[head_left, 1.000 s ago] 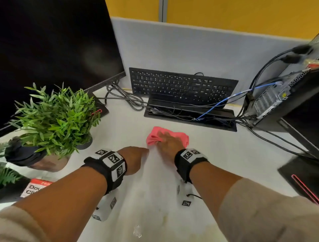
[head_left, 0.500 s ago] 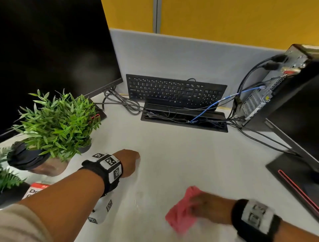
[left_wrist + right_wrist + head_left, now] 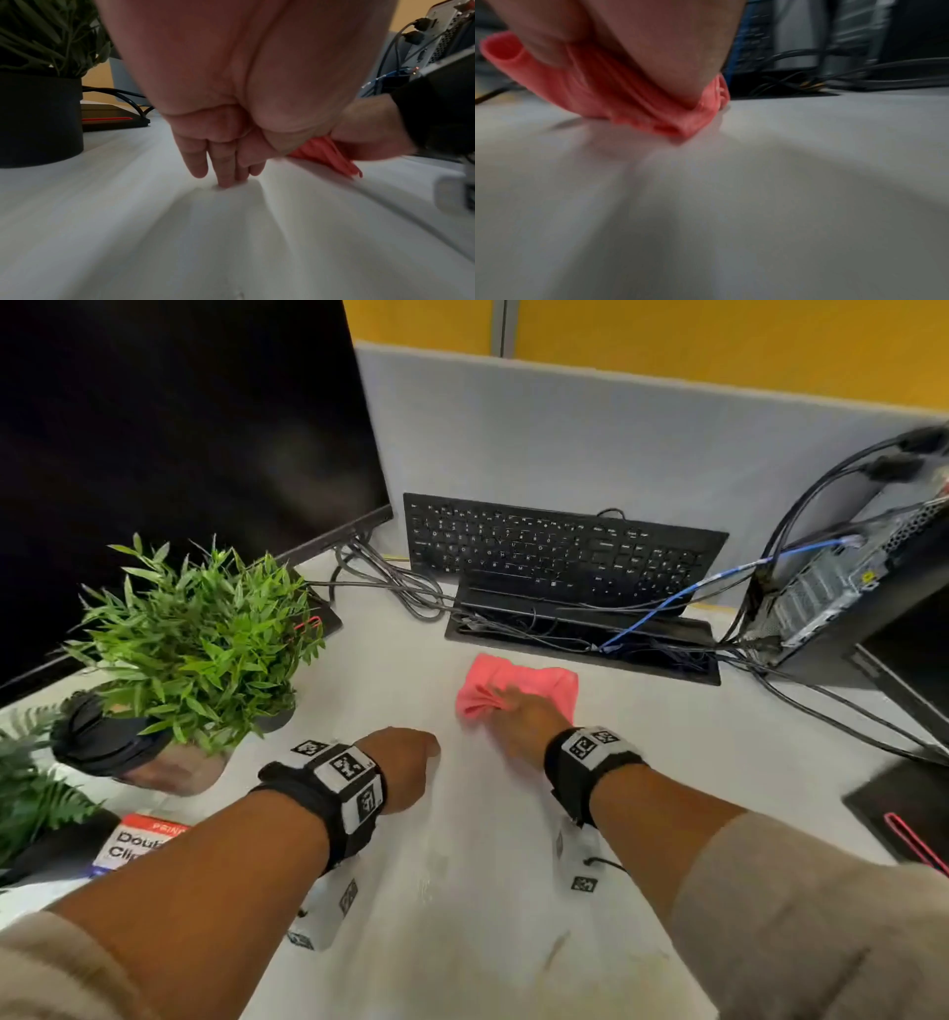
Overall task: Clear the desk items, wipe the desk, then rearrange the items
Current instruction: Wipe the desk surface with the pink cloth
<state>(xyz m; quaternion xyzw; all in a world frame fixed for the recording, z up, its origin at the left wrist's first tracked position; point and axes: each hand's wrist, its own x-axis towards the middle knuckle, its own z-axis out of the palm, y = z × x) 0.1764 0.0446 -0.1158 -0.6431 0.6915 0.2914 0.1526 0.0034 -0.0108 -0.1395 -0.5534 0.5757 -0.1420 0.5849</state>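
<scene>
A pink cloth [image 3: 539, 680] lies bunched on the white desk [image 3: 513, 891], just in front of the black cable tray [image 3: 580, 639]. My right hand [image 3: 513, 706] presses down on the cloth and grips its gathered folds. The right wrist view shows the cloth [image 3: 628, 101] squeezed between my palm and the desk. My left hand [image 3: 405, 762] rests on the desk left of the cloth, fingers curled and holding nothing. In the left wrist view its fingertips [image 3: 223, 168] touch the desk, with the cloth [image 3: 323, 154] beyond.
A black keyboard [image 3: 554, 552] leans against the grey partition behind the tray. A potted plant [image 3: 195, 634] and a box of clips [image 3: 138, 845] sit at left under a dark monitor [image 3: 169, 428]. A computer tower [image 3: 862, 588] with cables and a monitor base [image 3: 904, 814] stand at right.
My right hand swept the cloth from the far centre to the near right, then back up to the cable tray. My left hand stayed put.
</scene>
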